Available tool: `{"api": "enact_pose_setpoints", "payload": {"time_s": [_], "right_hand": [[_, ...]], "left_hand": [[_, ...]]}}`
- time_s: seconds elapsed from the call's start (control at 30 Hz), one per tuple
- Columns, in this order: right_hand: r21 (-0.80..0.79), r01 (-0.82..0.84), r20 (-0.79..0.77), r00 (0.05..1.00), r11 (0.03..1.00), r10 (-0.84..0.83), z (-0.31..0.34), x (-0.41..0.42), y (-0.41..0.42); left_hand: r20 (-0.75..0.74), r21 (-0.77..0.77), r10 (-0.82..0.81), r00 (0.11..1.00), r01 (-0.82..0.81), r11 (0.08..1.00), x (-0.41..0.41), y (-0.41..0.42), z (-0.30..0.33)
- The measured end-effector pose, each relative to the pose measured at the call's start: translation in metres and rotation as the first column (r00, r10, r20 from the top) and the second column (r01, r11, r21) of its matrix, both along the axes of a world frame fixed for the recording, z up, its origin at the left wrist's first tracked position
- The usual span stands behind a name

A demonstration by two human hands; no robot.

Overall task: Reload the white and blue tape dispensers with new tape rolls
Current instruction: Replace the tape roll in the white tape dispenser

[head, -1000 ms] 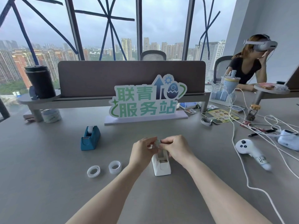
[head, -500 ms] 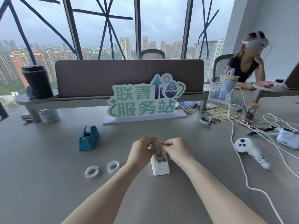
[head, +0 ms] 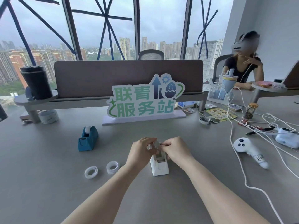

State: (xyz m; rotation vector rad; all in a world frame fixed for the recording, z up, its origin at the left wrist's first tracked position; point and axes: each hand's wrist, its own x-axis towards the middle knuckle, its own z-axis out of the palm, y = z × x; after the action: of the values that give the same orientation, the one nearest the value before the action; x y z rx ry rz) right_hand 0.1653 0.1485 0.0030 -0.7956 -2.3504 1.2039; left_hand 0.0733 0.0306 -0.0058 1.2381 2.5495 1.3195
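Your left hand (head: 142, 150) and right hand (head: 175, 150) meet over the white tape dispenser (head: 159, 165) near the table's (head: 48, 183) middle, fingers pinched narrow on a clear tape roll (head: 156, 145) above it. Two tape rolls (head: 102, 169) lie to its left; the blue tape dispenser (head: 88, 139) stands farther toward the back left.

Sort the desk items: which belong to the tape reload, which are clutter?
Job: white plastic tape dispenser under both hands (left hand, right hand); blue plastic tape dispenser; two clear tape rolls.
Clutter: white handheld controller; black tumbler; white cables; green-lettered sign.
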Motion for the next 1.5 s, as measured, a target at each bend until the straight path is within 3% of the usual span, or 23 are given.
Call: {"api": "enact_pose_setpoints", "payload": {"time_s": [0.2, 0.37, 0.7, 0.83, 1.07, 1.2, 1.5], "right_hand": [[0.163, -0.036, 0.086, 0.996, 0.986, 0.022, 0.009, 0.0, 0.008], [-0.005, -0.041, 0.012, 0.999, 0.999, 0.041, 0.005, -0.003, 0.012], [-0.073, -0.046, -0.036, 0.998, 0.996, 0.043, 0.002, -0.004, 0.007], [-0.007, 0.001, -0.083, 0.997, 1.0, -0.001, 0.0, 0.005, 0.007], [0.069, -0.133, 0.095, 0.987, 0.989, 0.126, 0.01, 0.018, 0.008], [0.106, -0.147, 0.124, 0.983, 0.983, 0.133, 0.007, 0.018, 0.007], [0.382, -0.181, 0.185, 0.976, 0.907, 0.117, 0.012, 0.014, -0.003]], "left_hand": [[0.009, -0.022, -0.009, 1.0, 0.009, 1.0, -0.003, -0.001, 0.0], [0.05, -0.038, -0.047, 0.998, 0.049, 0.998, -0.007, 0.0, -0.001], [0.084, -0.085, -0.059, 0.995, 0.066, 0.994, -0.016, 0.001, -0.003], [0.109, -0.126, -0.072, 0.991, 0.086, 0.988, -0.016, 0.003, -0.001], [0.228, -0.104, -0.057, 0.972, 0.082, 0.991, -0.02, 0.011, 0.003], [0.216, -0.07, -0.065, 0.974, 0.082, 0.994, -0.02, 0.01, 0.003], [0.242, -0.09, -0.053, 0.969, 0.076, 0.993, -0.021, 0.013, -0.001]]}}
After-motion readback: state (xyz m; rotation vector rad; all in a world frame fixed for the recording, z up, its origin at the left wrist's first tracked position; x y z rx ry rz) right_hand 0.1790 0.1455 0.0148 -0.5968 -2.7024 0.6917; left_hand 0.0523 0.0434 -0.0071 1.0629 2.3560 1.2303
